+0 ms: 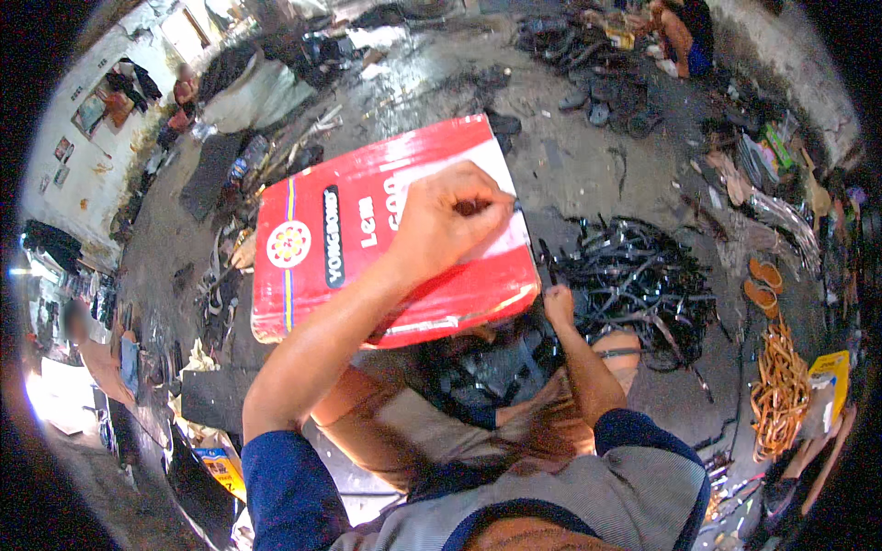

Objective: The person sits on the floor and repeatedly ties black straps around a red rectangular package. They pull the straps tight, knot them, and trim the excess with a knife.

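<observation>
A large red tin or box [423, 294] with a white patch, a round flower emblem and a striped band lies tilted in front of me, above my lap. Over its right part is my left hand [450, 216], fingers curled into a pinch near the right edge; a small dark bit shows at the fingertips, too small to name. My right hand [559, 303] is closed in a fist just off the tin's lower right corner. What it grips is hidden, though dark strips show beside it. A tangled heap of shiny black strips [643, 294] lies right of that hand.
Orange sandals [763, 285], a bundle of tan strips [779, 395] and a yellow package [830, 381] lie at the right. One person [689, 41] sits at the far right; others [101, 358] are at the left. Dark piles [570, 41] and scraps cover parts of the floor.
</observation>
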The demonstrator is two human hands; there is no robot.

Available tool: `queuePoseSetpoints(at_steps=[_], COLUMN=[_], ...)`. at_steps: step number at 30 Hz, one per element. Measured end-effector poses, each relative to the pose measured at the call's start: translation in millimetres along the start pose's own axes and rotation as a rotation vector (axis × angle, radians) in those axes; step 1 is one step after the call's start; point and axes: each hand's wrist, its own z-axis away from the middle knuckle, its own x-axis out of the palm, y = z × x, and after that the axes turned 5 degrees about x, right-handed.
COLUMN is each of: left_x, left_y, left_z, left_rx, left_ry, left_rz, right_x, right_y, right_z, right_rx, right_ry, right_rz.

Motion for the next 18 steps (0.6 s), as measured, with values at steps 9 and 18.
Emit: queuePoseSetpoints(at_steps=[9,18], left_x=[-7,-20], left_y=[-5,-9], left_z=[1,3], left_rx=[0.126,0.440], left_ry=[-0.014,-0.220], left_rz=[-0.112,-0.265], right_x=[-17,-60], right_y=[-11,-9], right_z=[18,15], right_rx=[0.011,-0.037], right_ry=[-0.059,-0.027], right_rz=[0.181,0.255])
